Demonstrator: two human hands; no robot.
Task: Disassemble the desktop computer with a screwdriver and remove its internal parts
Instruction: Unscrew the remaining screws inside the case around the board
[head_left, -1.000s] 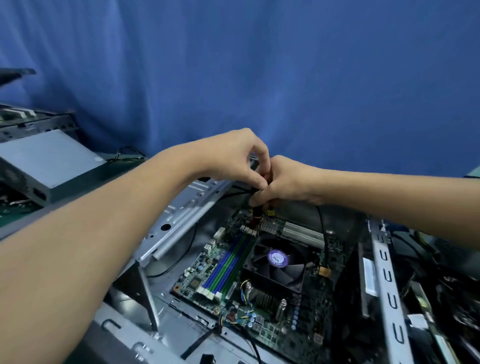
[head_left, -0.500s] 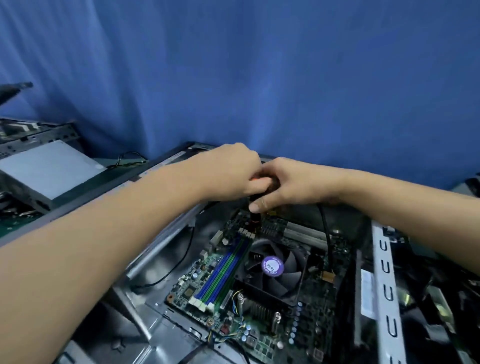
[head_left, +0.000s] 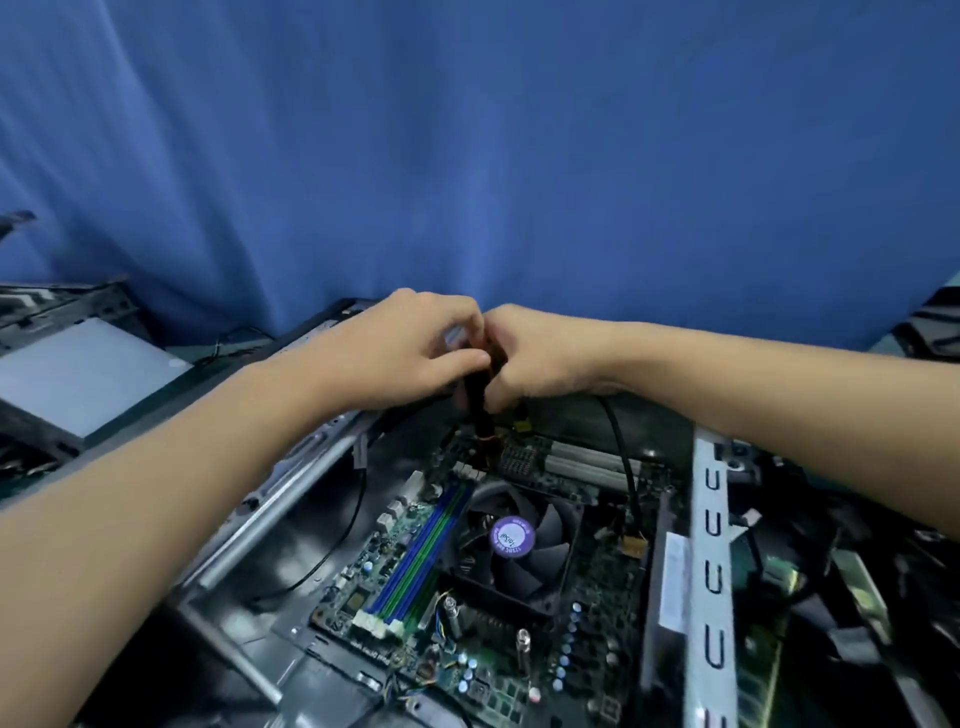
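Note:
The open computer case (head_left: 291, 478) lies flat in front of me with its motherboard (head_left: 587, 613) exposed. A black cooler fan (head_left: 514, 540) with a purple sticker sits mid-board, beside blue and green memory slots (head_left: 415, 556). Above the board's far edge, my left hand (head_left: 410, 348) and my right hand (head_left: 540, 358) meet, both gripping a black cable bundle (head_left: 475, 402) that runs down to a connector on the board. Their fingers hide the bundle's upper end.
A silver metal bracket (head_left: 709, 582) with slots runs along the case's right side. A thin black wire (head_left: 621, 457) drops to a small plug on the board. A grey boxed unit (head_left: 78, 379) lies at the left, loose parts at the right. A blue curtain (head_left: 467, 156) hangs behind.
Both hands have stayed together on the cable bundle and shifted slightly up and away over the board's far edge. The view has tilted, showing more of the case.

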